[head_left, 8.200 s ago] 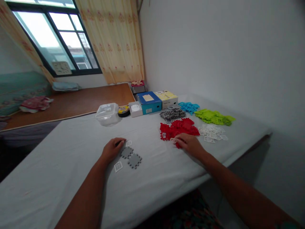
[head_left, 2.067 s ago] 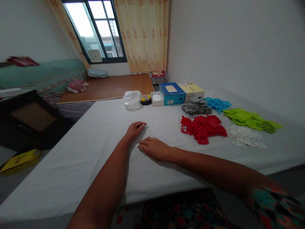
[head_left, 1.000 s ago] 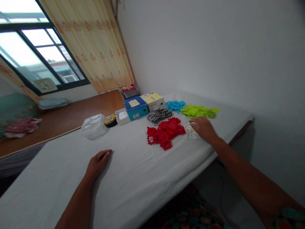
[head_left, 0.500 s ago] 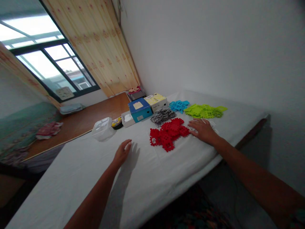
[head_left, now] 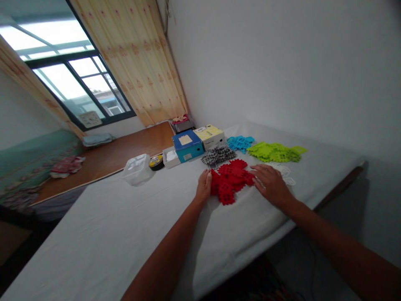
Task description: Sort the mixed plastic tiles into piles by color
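A heap of red puzzle-edged tiles (head_left: 231, 179) lies on the white-covered table (head_left: 125, 234). My left hand (head_left: 204, 186) rests flat against the heap's left edge, fingers stretched out and holding nothing. My right hand (head_left: 271, 184) lies palm down at the heap's right edge, fingers spread, partly covering a pile of small white tiles (head_left: 284, 171). Behind the red heap lie grey tiles (head_left: 218, 154), blue tiles (head_left: 240, 142) and lime green tiles (head_left: 275, 151).
A blue box (head_left: 188, 144), a yellow box (head_left: 209, 136), a small white box (head_left: 171, 157), a tape roll (head_left: 156, 162) and a clear plastic container (head_left: 137, 169) stand along the table's far side. A white wall runs on the right; a wooden platform (head_left: 106, 156) lies beyond.
My left hand has slid right across the cloth to the red heap's left edge. My right hand has shifted slightly toward the red tiles. The grey tiles seen at the start are out of sight.
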`<state>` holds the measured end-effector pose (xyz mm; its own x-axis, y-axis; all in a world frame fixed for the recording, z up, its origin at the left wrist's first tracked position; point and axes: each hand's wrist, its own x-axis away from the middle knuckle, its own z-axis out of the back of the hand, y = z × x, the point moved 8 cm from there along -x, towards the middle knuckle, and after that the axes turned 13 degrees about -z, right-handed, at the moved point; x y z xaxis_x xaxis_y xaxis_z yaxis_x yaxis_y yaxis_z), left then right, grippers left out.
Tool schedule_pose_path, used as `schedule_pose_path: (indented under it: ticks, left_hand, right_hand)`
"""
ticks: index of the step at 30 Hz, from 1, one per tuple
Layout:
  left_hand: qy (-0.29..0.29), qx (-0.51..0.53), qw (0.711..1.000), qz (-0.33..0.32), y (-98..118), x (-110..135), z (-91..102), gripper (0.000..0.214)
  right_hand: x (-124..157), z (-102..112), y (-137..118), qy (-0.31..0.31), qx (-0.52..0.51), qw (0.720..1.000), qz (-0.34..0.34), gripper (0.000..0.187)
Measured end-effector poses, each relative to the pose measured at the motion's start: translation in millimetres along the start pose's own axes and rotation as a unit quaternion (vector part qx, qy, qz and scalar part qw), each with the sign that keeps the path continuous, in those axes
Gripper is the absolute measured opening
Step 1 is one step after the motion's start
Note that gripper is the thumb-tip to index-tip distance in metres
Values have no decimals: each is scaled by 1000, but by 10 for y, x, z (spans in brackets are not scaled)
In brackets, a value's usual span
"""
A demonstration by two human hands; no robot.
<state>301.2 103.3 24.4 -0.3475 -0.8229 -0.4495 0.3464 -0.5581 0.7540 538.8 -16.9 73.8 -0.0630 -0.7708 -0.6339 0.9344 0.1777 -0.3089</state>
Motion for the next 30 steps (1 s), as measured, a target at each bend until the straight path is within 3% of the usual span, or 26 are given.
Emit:
schedule_pose_path:
  ticks: [2, 4, 6, 8, 11, 14, 17, 20, 22, 30]
  left_hand:
    - [37, -48, 998, 0, -32, 52, 270, 65]
    - [40, -65, 997, 22, -100, 151, 550, 65]
    - [42, -70, 996, 47, -160, 289, 838, 66]
    - [32, -39, 994, 92, -234, 456, 1042, 70]
    - [29, -8, 992, 125, -263, 670, 1201, 70]
    - [35, 25, 994, 102, -228, 760, 1218, 68]
    - [1, 48, 995, 90, -228, 772, 1145, 66]
    - [-9, 65, 994, 88, -231, 767, 1125, 63]
    - [0, 81, 993, 91, -232, 770, 1130, 62]
    - [5, 124, 988, 97, -314, 820, 1067, 62]
  right_hand:
    - [57, 42, -436, -40, -64, 996, 48, 29]
    - [205, 5, -1045, -138, -142, 969, 146, 27]
    - [454, -94, -1692, -253, -194, 909, 269, 23]
    - [684, -236, -2209, -325, -224, 843, 366, 22]
    - [828, -583, -2669, -387, -284, 775, 411, 21]
    - [735, -991, -2791, -438, -353, 761, 322, 23]
    - [620, -1238, -2691, -485, -401, 752, 197, 29]
    - [611, -1260, -2605, -535, -428, 715, 140, 30]
    - [597, -1237, -2577, -547, -436, 705, 121, 27]
    - [553, -1271, -2558, -542, -433, 716, 79, 24]
